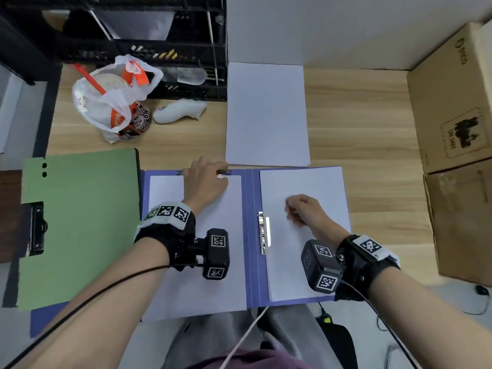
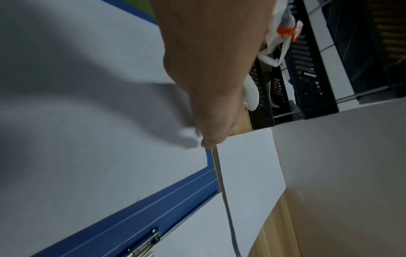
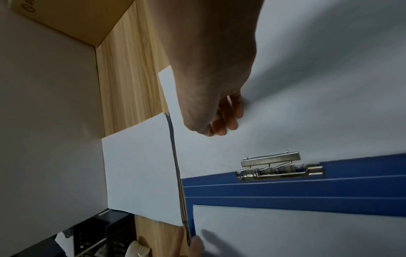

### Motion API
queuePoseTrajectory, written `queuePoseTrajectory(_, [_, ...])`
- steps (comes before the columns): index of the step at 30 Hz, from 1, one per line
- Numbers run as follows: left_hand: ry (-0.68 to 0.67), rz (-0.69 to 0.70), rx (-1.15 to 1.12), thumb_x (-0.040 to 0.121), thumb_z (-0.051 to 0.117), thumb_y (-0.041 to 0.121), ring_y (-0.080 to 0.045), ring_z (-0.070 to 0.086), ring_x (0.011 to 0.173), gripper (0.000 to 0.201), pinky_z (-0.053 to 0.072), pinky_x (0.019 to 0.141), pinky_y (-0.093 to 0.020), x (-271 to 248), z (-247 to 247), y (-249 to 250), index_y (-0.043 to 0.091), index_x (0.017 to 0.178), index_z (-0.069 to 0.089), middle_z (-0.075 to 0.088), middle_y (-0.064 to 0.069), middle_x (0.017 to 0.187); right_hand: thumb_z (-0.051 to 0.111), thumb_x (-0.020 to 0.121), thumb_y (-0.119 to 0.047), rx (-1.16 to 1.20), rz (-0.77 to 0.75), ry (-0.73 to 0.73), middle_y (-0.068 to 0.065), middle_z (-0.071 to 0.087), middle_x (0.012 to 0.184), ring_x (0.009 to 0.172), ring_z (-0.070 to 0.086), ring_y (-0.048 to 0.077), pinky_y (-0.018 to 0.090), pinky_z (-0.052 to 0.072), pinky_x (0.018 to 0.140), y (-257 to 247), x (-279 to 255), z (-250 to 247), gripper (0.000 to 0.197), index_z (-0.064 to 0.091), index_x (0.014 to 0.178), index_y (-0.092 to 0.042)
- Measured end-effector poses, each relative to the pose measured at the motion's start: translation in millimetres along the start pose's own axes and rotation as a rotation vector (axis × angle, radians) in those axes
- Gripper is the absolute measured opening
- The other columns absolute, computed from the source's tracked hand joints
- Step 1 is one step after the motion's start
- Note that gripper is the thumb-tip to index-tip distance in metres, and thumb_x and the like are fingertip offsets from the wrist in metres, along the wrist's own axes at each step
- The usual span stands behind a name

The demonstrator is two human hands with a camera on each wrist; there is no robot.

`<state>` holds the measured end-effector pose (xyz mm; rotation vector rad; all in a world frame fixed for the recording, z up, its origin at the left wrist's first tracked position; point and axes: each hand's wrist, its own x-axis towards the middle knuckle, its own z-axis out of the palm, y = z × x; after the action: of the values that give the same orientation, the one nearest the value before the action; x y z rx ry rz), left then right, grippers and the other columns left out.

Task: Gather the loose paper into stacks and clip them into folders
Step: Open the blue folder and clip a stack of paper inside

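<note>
A blue folder (image 1: 251, 235) lies open on the wooden desk, with white paper (image 1: 213, 262) on its left half and a paper stack (image 1: 306, 182) on its right half. Its side metal clip (image 1: 264, 233) sits by the spine on the right stack. My left hand (image 1: 221, 170) is at the left page's top edge and pinches the end of a thin metal rod (image 1: 266, 165) (image 2: 222, 191) that runs right along the folder's top. My right hand (image 1: 292, 209) rests on the right stack with fingers curled (image 3: 219, 125), holding nothing. Another paper stack (image 1: 266, 113) lies behind the folder.
A green folder (image 1: 85, 222) with a black clip (image 1: 37, 227) lies to the left, overlapping the blue one. A plastic bag with a cup (image 1: 117, 97), a white object (image 1: 181, 110) and a black rack (image 1: 159, 35) stand at the back left. Cardboard boxes (image 1: 452, 97) line the right.
</note>
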<state>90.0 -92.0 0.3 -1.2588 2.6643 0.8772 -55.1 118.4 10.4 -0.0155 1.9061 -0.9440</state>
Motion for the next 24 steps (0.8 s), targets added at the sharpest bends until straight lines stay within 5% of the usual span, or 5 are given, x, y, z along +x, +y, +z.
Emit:
queuePoseTrajectory(8, [0.083, -0.083, -0.152, 0.086, 0.057, 0.047, -0.016, 0.051, 0.088, 0.02, 0.038, 0.079, -0.036, 2.9, 2.3, -4.4, 0.029, 0.081, 0.066, 0.056, 0.011, 0.082, 0.043, 0.096, -0.013, -0.018, 0.042, 0.018, 0.006, 0.066, 0.072, 0.054, 0.058, 0.018, 0.021, 0.046, 0.048, -4.2, 9.0, -3.9, 0.018, 0.057, 0.084, -0.012])
queuePoseTrajectory(11, [0.148, -0.139, -0.451, 0.094, 0.054, 0.034, -0.007, 0.053, 0.074, 0.026, 0.042, 0.07, -0.026, -5.7, -12.2, -15.8, 0.015, 0.079, 0.062, 0.06, 0.001, 0.08, 0.053, 0.092, -0.024, -0.012, 0.072, 0.008, 0.01, 0.067, 0.071, 0.054, 0.061, 0.023, 0.025, 0.051, 0.054, -10.2, 12.8, -5.1, 0.02, 0.057, 0.076, -0.012])
queuePoseTrajectory(14, [0.216, -0.242, -0.593, 0.098, 0.05, 0.022, 0.006, 0.056, 0.07, 0.02, 0.043, 0.069, -0.016, -15.0, -23.9, -39.6, 0.017, 0.089, 0.067, 0.066, 0.003, 0.083, 0.064, 0.086, -0.031, -0.014, 0.096, 0.081, 0.013, 0.068, 0.066, 0.053, 0.063, 0.027, 0.029, 0.055, 0.054, -12.9, 15.6, -2.4, 0.027, 0.061, 0.072, -0.009])
queuePoseTrajectory(19, [0.158, -0.404, -0.671, 0.097, 0.055, 0.02, -0.009, 0.054, 0.066, 0.02, 0.046, 0.07, -0.025, -16.0, -27.2, -66.0, 0.013, 0.106, 0.072, 0.068, -0.006, 0.088, 0.069, 0.08, -0.033, -0.028, 0.094, 0.196, 0.018, 0.071, 0.067, 0.052, 0.065, 0.027, 0.037, 0.058, 0.058, -9.0, 17.2, 3.0, 0.03, 0.066, 0.066, -0.005])
queuePoseTrajectory(24, [0.234, -0.519, -0.676, 0.088, 0.069, 0.024, -0.017, 0.058, 0.069, 0.015, 0.05, 0.077, -0.034, -8.7, -19.3, -82.1, 0.026, 0.075, 0.062, 0.062, 0.004, 0.071, 0.071, 0.08, -0.033, -0.046, 0.094, 0.218, 0.017, 0.071, 0.064, 0.05, 0.067, 0.025, 0.038, 0.059, 0.057, -10.0, 18.6, 3.6, 0.031, 0.067, 0.065, -0.005])
